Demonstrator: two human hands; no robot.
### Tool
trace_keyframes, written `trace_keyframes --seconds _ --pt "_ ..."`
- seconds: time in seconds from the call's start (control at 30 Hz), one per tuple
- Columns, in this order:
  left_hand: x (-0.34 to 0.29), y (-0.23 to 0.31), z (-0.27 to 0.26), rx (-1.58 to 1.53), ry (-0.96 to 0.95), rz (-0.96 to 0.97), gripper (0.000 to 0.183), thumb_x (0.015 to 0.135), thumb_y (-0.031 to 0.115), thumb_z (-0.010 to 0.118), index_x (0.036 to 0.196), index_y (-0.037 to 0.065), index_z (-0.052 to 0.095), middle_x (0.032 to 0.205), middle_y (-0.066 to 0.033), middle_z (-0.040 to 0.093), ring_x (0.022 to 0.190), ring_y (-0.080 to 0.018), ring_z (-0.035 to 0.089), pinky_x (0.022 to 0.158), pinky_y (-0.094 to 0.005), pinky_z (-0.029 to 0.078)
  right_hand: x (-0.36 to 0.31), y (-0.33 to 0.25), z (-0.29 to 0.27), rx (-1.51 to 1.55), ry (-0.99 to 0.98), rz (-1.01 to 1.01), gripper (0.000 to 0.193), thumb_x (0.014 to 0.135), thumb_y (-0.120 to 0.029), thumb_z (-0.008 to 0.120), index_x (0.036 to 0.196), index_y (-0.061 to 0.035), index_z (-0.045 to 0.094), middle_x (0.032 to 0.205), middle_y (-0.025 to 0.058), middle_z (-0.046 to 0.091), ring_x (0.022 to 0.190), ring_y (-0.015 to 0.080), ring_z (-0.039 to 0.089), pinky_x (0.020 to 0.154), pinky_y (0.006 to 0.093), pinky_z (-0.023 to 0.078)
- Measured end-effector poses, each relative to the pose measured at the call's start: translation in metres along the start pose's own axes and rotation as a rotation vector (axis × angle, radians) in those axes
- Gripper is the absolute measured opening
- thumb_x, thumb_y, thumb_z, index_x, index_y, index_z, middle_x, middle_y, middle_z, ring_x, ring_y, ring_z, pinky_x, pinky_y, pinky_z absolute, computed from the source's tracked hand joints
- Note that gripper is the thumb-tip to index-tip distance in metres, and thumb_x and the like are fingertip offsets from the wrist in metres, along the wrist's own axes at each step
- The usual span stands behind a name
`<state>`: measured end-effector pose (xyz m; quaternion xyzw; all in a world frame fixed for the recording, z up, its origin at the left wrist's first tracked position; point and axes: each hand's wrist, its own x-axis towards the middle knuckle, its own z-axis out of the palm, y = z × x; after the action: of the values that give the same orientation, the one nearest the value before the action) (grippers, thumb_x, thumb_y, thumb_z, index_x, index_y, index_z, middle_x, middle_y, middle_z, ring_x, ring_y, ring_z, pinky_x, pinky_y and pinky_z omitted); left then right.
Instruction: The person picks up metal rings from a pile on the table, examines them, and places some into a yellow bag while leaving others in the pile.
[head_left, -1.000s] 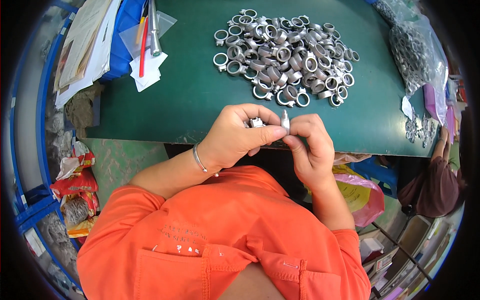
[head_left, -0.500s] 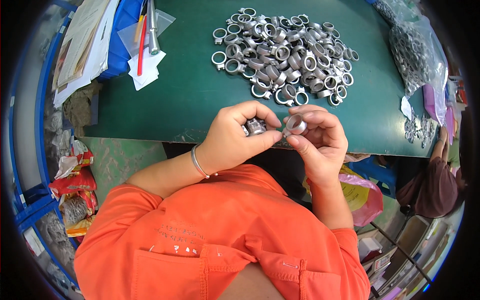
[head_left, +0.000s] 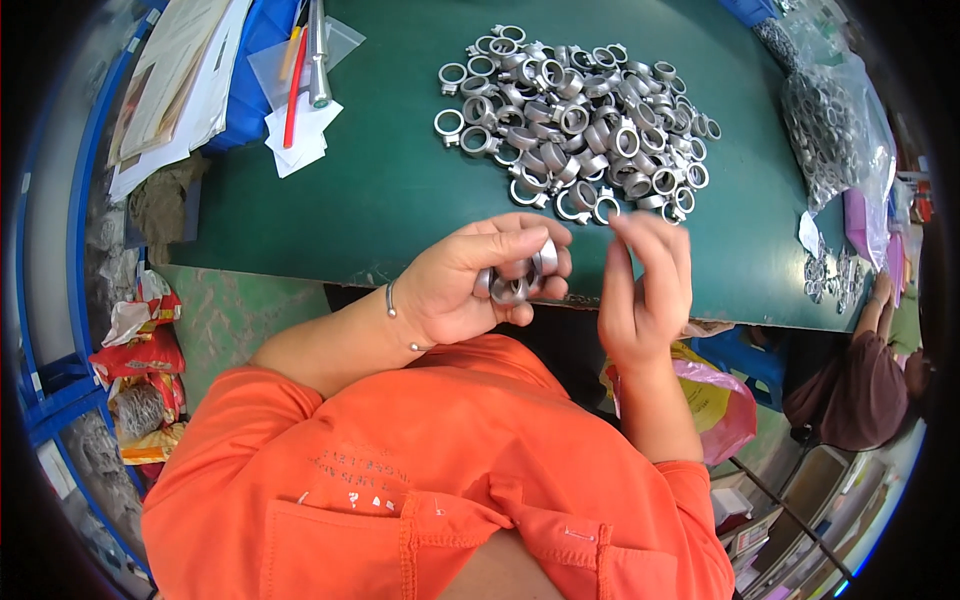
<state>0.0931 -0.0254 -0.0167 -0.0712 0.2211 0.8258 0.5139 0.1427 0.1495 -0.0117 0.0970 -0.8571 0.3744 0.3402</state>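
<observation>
My left hand is closed around several grey metal rings, cupped between the thumb and fingers just off the table's front edge. One of these rings stands up by the fingertips. To its right, my right hand is raised with nothing seen in it. Its fingers are extended and a little smeared by motion, the thumb apart from them. The right fingertips come close to a ring at the near edge of a heap of similar rings, each with a small lug; whether they touch it I cannot tell.
The heap lies on a green table. At the left are a blue tray with papers, a red pen and a metal tool. A clear bag of metal parts lies at the right. Another person's arm shows beyond.
The ring that was in my right fingertips has left them, and a ring now shows at my left fingertips. My left hand has turned more palm-up; my right fingers have straightened toward the heap.
</observation>
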Motion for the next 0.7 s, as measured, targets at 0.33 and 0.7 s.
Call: trace_keyframes --seconds 0.33,0.7 --pt "-0.003 0.0 0.008 0.33 0.14 0.147 0.011 0.085 0.012 0.059 0.087 0.001 0.059 0.085 -0.0079 0.059 0.068 -0.0126 0.058 0.046 -0.0209 0.042 -0.006 0.013 -0.002 0.435 -0.161 0.37 0.011 0.075 0.005 0.063 0.084 -0.0008 0.06 0.081 0.009 0.061 0.072 0.0169 0.056 0.066 0.0256 0.044" --pt "0.002 -0.005 0.015 0.687 0.16 0.299 0.009 0.082 0.004 0.063 0.088 -0.002 0.062 0.087 -0.0058 0.058 0.061 -0.0076 0.052 0.047 -0.0195 0.04 -0.01 0.006 -0.003 0.364 -0.211 0.095 0.018 0.07 0.001 0.07 0.084 0.0002 0.059 0.093 0.0162 0.063 0.082 0.025 0.063 0.07 0.0315 0.05"
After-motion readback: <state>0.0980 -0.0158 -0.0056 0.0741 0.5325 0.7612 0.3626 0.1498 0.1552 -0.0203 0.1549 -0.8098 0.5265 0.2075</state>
